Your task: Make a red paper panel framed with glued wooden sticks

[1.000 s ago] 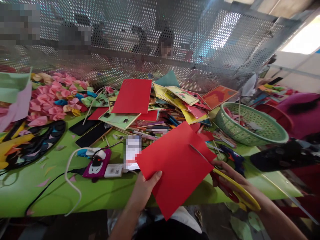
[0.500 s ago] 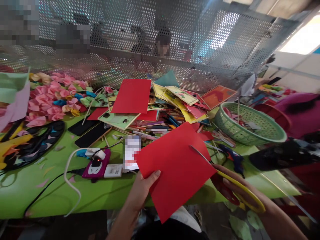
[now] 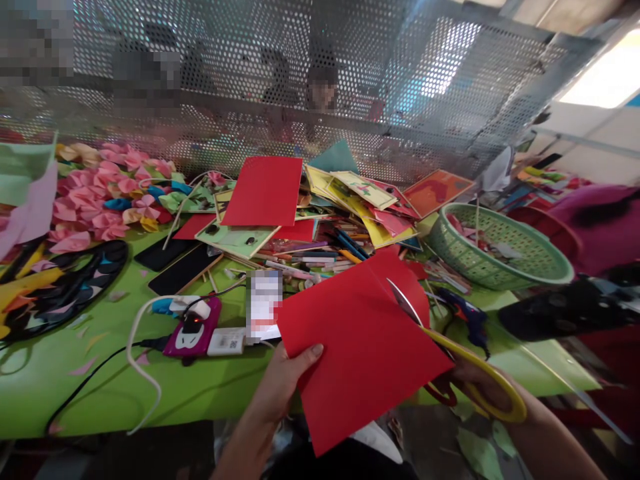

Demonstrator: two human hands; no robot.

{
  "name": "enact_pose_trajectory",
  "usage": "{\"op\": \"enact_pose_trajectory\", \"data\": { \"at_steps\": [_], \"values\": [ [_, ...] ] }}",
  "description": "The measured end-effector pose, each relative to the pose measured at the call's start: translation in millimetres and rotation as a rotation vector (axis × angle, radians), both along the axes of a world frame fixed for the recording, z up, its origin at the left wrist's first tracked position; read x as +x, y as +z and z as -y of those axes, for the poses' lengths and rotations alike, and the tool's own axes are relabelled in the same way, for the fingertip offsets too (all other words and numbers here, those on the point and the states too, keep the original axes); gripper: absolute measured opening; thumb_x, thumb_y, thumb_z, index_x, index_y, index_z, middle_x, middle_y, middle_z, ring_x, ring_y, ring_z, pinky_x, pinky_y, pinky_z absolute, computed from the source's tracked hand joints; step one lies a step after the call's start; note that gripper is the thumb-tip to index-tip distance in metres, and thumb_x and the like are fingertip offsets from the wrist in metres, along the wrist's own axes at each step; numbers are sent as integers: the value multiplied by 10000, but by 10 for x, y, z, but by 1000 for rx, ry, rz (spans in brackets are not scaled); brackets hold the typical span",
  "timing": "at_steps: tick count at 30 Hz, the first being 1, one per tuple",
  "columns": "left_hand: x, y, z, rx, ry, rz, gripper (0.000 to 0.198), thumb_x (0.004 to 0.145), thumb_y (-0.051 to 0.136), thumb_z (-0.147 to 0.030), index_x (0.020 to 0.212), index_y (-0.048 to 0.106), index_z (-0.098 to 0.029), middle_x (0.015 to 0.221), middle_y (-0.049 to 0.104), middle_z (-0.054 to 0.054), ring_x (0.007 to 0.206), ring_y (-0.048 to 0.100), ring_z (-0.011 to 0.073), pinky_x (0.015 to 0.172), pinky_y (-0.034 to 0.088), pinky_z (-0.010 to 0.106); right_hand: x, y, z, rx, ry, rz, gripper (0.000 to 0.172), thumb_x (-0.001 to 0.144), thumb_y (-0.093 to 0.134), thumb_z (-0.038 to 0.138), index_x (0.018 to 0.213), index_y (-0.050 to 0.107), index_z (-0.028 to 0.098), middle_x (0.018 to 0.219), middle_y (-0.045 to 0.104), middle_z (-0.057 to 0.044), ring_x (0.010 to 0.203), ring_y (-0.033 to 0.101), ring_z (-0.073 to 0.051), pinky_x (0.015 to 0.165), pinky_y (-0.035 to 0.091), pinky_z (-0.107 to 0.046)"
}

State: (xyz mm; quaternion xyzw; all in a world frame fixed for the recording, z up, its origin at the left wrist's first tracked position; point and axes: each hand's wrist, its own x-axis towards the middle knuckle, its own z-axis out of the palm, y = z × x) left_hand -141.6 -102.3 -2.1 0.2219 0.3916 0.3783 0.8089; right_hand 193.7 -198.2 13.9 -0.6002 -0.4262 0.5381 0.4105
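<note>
My left hand (image 3: 285,383) pinches the lower left edge of a red paper sheet (image 3: 360,347), thumb on top, and holds it up over the front edge of the green table (image 3: 100,373). My right hand (image 3: 480,387) grips yellow-and-red-handled scissors (image 3: 470,373). Their blades (image 3: 403,303) are open and reach into the sheet from its right side. A strip of the red sheet on the right of the blades is curling up.
A green woven basket (image 3: 500,250) sits at the right, a blue glue gun (image 3: 467,313) just beyond the scissors. Card sheets and pens are piled mid-table, pink paper flowers (image 3: 100,200) at far left, phones (image 3: 175,263) and a power strip (image 3: 195,330) near me. Perforated metal screen behind, people beyond it.
The scissors have advanced further into the red sheet, lengthening the cut. The sheet has turned slightly and its right strip has lifted. My right hand dropped a little lower.
</note>
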Motion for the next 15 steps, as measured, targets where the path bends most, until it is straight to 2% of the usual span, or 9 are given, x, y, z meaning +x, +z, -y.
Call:
{"op": "enact_pose_trajectory", "data": {
  "at_steps": [2,4,7,10,15],
  "values": [
    [-2,-19,-5,-9,-1,14,601,633,962,-378,1126,737,-119,1151,782,184,1066,744,344,980,561,445,-6,15,-7,-20,38,-23,707,689,816,525,1313,718,209,707,664,-39,550,569,-192,498,487,-315],
    [-2,-28,-7,-17,9,16,600,631,964,-371,1126,736,-121,1160,780,185,1063,745,344,971,566,445,-16,12,15,-37,36,-40,805,698,827,503,1418,635,199,736,661,-26,568,560,-180,509,475,-309],
    [-5,-28,-9,-23,14,8,589,634,964,-366,1122,736,-126,1163,780,183,1042,752,339,949,578,443,-84,-1,75,-38,-95,-43,915,751,822,465,1547,479,174,719,627,6,578,537,-162,529,446,-300],
    [-10,-36,-13,-24,13,12,583,633,966,-363,1114,735,-129,1152,784,176,1029,756,335,941,585,443,-187,3,113,-27,-204,-20,951,763,817,494,1563,438,145,677,596,26,567,514,-158,547,434,-313],
    [-15,-69,-13,-13,11,0,597,635,967,-360,1134,735,-129,1170,781,171,1030,758,331,915,597,425,-179,-22,104,-16,-207,23,966,783,781,552,1579,405,157,637,560,43,525,494,-163,520,411,-323]
  ]
}}
